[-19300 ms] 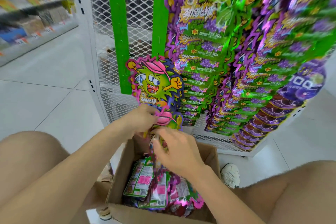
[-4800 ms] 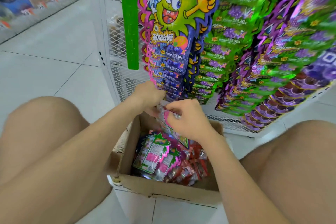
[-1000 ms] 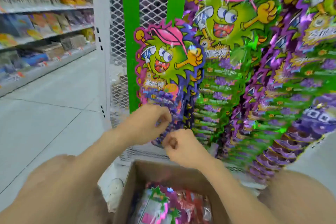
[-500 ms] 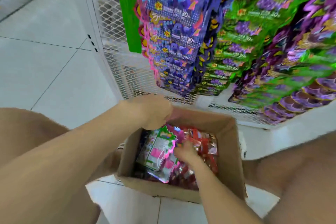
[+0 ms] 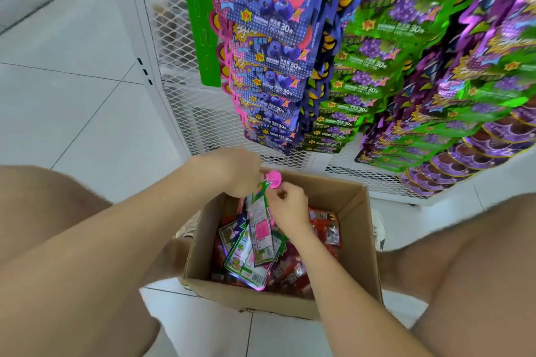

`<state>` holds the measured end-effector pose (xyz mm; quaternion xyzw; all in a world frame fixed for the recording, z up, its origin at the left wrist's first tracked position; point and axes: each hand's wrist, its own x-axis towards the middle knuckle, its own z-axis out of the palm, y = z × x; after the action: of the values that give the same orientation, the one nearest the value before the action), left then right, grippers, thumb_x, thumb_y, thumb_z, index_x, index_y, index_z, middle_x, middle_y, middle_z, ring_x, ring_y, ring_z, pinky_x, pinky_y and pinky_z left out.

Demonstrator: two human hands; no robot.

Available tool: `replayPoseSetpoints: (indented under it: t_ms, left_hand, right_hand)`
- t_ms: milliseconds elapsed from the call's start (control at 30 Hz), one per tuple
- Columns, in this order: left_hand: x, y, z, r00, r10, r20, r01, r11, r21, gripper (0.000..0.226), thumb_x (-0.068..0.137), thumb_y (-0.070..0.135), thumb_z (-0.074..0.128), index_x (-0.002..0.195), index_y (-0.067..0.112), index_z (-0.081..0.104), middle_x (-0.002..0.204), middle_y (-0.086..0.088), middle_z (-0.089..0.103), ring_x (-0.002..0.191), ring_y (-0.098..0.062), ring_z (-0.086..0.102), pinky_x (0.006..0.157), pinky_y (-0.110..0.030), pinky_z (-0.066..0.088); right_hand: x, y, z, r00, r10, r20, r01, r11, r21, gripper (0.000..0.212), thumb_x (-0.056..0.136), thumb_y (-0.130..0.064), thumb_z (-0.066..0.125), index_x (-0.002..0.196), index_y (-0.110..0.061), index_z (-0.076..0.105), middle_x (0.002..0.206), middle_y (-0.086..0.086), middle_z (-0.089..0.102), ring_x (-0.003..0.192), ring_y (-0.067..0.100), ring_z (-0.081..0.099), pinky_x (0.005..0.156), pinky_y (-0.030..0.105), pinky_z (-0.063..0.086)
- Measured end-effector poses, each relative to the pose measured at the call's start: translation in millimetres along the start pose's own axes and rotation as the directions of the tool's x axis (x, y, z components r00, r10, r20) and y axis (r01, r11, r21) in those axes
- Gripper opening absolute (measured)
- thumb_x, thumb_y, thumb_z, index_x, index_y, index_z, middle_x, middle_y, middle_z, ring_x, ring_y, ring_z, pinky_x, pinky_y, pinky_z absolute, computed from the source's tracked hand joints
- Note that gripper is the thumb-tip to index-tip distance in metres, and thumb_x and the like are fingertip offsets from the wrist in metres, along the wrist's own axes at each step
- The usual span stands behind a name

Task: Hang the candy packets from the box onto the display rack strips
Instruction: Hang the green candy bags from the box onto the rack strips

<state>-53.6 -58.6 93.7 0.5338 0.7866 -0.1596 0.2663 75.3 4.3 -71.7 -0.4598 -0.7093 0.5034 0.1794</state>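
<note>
Head view, read left to right. The pale tiled floor (image 5: 72,101) is filling the left of the field. A white mesh rack (image 5: 203,119) is standing beside it, carrying a green display strip (image 5: 200,38) that is hanging bare. Just right of it, a column of blue packets (image 5: 275,72) is hanging in overlapping tiers.

Below the rack, the left grip (image 5: 232,171) is pinching the pink top tab of one candy packet (image 5: 262,230). The right grip (image 5: 290,206) is pinching the same packet at its upper edge, just under the tab. The packet is hanging upright, back face to the camera, its top clear of the cardboard box (image 5: 358,243) and its lower end down among the loose packets (image 5: 322,229) heaped there.

Further right, columns of green grape packets (image 5: 374,75) and purple packets (image 5: 478,95) are covering the rack.

Step in hand, as judged: one packet is being drawn out of the box and readied at its tab. The next move is calling for lifting it to a strip, aligning the tab's hang hole, which is hidden here, with a free hook, and pressing it on without disturbing the neighbouring tiers.
</note>
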Motion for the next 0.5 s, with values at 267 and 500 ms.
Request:
replayPoseSetpoints:
  t_ms: [267,500]
  left_hand:
    - [-13.4,-1.3,-14.0,0.971,-0.212,0.110,0.163,0.252,-0.954,0.041,0.104,0.040,0.061,0.109,0.000,0.063,0.080,-0.015,0.071,0.053,-0.027,0.070,0.050,-0.040,0.062]
    - [-29.9,-29.2,-22.3,0.945,-0.201,-0.258,-0.057,0.676,-0.735,0.016,0.098,0.022,0.070,0.088,0.010,0.066,0.068,-0.003,0.059,0.056,-0.020,0.056,0.049,-0.026,0.048]
  right_hand:
    - [-57.9,-93.8,-29.9,0.743,-0.667,0.056,0.623,0.658,-0.423,0.016,0.093,-0.033,0.056,0.086,-0.019,0.056,0.077,-0.004,0.060,0.066,0.023,0.060,0.056,0.039,0.048]
    - [-57.6,-120.5,-66.9,0.637,-0.768,-0.065,0.697,0.610,-0.377,0.024,0.096,-0.024,0.060,0.116,-0.016,0.069,0.113,-0.001,0.061,0.103,0.018,0.062,0.087,0.038,0.054]
